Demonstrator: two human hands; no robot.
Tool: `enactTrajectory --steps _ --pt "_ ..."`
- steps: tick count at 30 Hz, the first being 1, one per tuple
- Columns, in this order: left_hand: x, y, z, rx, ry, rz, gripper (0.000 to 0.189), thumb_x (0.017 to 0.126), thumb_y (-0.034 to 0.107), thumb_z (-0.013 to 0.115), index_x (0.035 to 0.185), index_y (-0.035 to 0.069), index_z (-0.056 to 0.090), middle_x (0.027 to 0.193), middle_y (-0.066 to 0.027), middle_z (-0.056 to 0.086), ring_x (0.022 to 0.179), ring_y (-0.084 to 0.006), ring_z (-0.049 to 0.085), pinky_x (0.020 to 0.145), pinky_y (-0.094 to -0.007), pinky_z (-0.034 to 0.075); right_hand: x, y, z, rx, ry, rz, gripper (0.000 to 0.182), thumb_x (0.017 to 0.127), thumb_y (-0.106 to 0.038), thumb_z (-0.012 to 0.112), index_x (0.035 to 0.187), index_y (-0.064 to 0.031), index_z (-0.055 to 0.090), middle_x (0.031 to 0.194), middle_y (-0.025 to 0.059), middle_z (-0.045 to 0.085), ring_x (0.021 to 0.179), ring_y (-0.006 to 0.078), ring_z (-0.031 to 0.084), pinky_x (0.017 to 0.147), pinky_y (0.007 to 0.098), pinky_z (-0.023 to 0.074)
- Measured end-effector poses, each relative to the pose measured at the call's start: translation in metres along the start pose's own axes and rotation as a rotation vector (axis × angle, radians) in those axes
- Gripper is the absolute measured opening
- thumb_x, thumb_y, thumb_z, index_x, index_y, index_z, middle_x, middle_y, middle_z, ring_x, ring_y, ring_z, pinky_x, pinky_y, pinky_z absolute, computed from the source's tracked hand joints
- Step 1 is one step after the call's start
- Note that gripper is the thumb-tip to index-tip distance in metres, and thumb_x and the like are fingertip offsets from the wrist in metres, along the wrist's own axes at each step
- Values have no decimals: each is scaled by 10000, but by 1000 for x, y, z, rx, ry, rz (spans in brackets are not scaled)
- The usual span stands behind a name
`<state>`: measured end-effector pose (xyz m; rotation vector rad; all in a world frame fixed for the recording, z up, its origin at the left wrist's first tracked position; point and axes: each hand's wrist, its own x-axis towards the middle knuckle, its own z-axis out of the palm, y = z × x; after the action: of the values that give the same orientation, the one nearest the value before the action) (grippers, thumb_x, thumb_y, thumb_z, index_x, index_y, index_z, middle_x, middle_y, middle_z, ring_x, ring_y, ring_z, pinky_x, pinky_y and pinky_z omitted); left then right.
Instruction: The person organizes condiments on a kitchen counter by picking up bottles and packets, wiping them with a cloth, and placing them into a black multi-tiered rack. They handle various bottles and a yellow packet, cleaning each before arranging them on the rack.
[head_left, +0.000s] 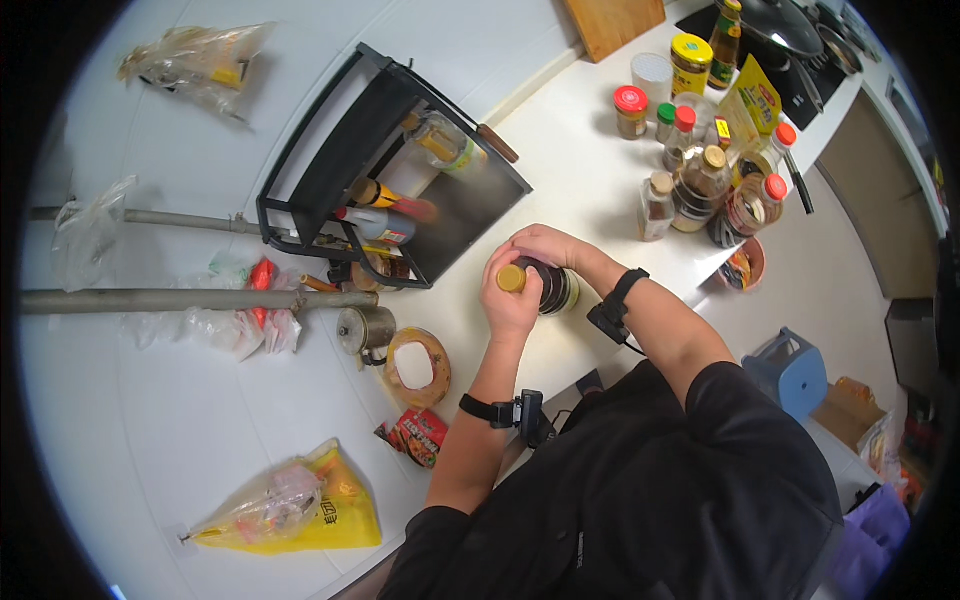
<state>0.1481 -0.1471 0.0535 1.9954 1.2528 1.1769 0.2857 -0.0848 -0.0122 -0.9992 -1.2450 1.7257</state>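
Observation:
My left hand (510, 296) grips the neck of a dark bottle (556, 291) with a gold cap (511, 279). The bottle tilts, its cap towards the left and its base over the white countertop (480, 330). Over the far side of the bottle curves my right hand (546, 244), its fingers meeting those of the left. A thin pinkish piece, perhaps cloth or film, shows under the right palm; most of it is hidden. Just left of my hands stands a black rack (480, 217) holding a spray bottle (382, 225) and other bottles.
Several jars and sauce bottles (701, 180) crowd the counter at right, before a stove with a lidded pan (780, 26). A metal pot (366, 330), a round board (418, 367) and a red packet (420, 436) lie left. A blue stool (795, 375) is on the floor.

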Motion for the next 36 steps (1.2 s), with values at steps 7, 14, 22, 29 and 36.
enactTrajectory --steps 7,14,22,29,36 --pt "-10 8 14 63 101 -48 351 824 127 659 1116 -58 602 1175 -203 629 1099 -316 607 964 -395 472 -62 22 21 -197 483 -443 348 951 -264 465 1062 3 659 1027 134 662 1048 259 593 926 331 460" --pt "-13 11 23 138 142 -43 375 850 212 665 1114 -50 614 1106 -194 644 1017 -329 626 901 -400 489 -131 52 97 -437 879 -455 504 902 -88 561 1382 -33 417 1403 215 420 1269 386 457 1056 411 404" --pt "-12 3 16 55 80 -141 356 828 186 679 1094 -43 617 1085 -189 643 972 -346 632 871 -406 503 -110 58 107 -236 1005 -475 392 948 -60 494 1336 -12 467 1377 198 450 1184 327 514 983 381 444" --pt "-10 1 12 44 60 -87 347 843 165 674 1106 -54 614 1077 -174 651 962 -266 638 864 -358 507 -66 23 39 -205 794 -375 284 967 -183 466 1033 -15 686 1017 158 689 978 297 635 896 352 481" --pt "-10 -6 13 39 76 -78 322 863 113 658 1126 -63 600 1074 -163 649 967 -219 634 870 -315 505 7 5 -15 -141 35 48 285 885 -280 661 986 -20 719 873 58 706 778 141 624 718 296 509"
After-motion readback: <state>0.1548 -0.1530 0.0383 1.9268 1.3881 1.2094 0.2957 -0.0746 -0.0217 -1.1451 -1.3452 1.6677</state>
